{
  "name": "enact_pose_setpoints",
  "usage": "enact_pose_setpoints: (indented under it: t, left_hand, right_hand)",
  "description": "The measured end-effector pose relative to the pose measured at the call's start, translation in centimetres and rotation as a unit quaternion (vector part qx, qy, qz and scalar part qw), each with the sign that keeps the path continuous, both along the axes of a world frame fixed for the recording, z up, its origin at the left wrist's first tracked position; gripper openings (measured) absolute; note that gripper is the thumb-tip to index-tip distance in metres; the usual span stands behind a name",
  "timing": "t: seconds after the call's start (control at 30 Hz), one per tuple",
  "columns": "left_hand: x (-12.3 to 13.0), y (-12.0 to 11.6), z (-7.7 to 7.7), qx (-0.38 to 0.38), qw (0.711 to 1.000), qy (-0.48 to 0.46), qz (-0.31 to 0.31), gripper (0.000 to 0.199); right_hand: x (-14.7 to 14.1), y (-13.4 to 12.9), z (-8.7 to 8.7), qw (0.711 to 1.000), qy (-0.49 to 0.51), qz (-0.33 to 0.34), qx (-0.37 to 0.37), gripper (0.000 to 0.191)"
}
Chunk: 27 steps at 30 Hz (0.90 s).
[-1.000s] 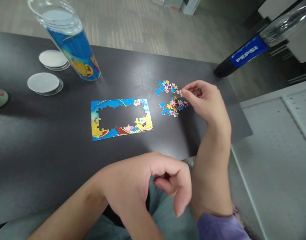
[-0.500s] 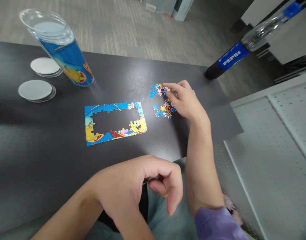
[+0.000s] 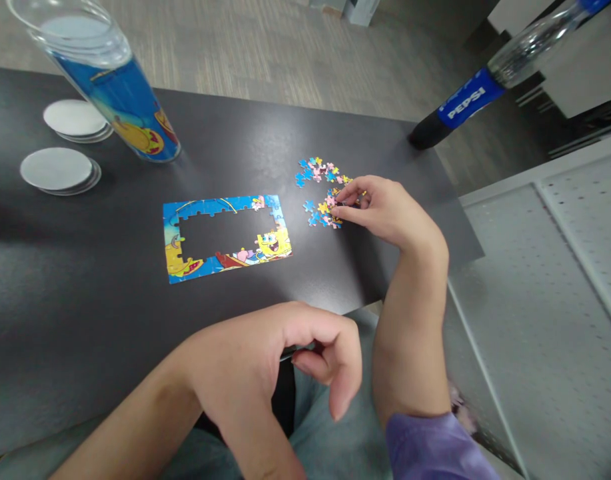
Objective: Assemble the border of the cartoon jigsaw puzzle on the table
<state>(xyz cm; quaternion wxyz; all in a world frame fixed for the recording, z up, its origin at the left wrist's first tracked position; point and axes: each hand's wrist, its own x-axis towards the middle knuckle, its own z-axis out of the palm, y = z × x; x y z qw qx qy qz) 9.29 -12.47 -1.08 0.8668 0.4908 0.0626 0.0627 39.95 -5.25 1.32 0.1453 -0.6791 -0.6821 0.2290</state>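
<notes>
My right hand [image 3: 385, 207] reaches down to a small pile of jigsaw puzzle pieces [image 3: 319, 170]. Its thumb and index finger pinch at a puzzle piece at the pile's near right side; the fingers partly cover it. To the left lies a puzzle border [image 3: 205, 268], a joined rectangle with a yellow cartoon figure at its lower right and bare dark table inside. My left hand [image 3: 285, 360] hangs at the table's near edge above my lap, fingers loosely bent and thumb apart. Nothing is visible in it.
A clear tube with a blue cartoon print [image 3: 130, 107] stands at the back left of the dark table [image 3: 85, 287]. Beside it are two stacks of white discs [image 3: 58, 168]. A Pepsi bottle [image 3: 470, 100] stands at the far right corner. A grey perforated panel [image 3: 530, 333] is at the right.
My right hand has moved from the pile's far side to its near right side, uncovering the far pieces. The left hand stays much the same. The view has shifted slightly.
</notes>
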Motion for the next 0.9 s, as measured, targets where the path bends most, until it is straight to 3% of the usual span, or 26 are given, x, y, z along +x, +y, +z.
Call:
enact_pose_setpoints:
  t: [0.33,0.53,0.7,0.9]
  left_hand:
    - [0.0,-0.3,0.2,-0.005,0.999,-0.035,0.013,0.09]
    - [-0.1,-0.4,0.5,-0.007,1.0,-0.017,0.013,0.096]
    - [-0.1,-0.2,0.5,-0.008,1.0,-0.007,0.005,0.098]
    - [-0.1,0.0,0.4,0.0,1.0,-0.008,0.003,0.096]
  right_hand:
    - [-0.3,0.0,-0.1,0.999,-0.048,0.011,0.012,0.014]
    - [0.4,-0.2,-0.2,0.998,-0.001,0.055,0.012,0.018]
    - [-0.1,-0.5,0.0,1.0,-0.004,0.012,0.024,0.008]
    - [-0.8,-0.1,-0.1,0.999,-0.05,0.012,0.003,0.015]
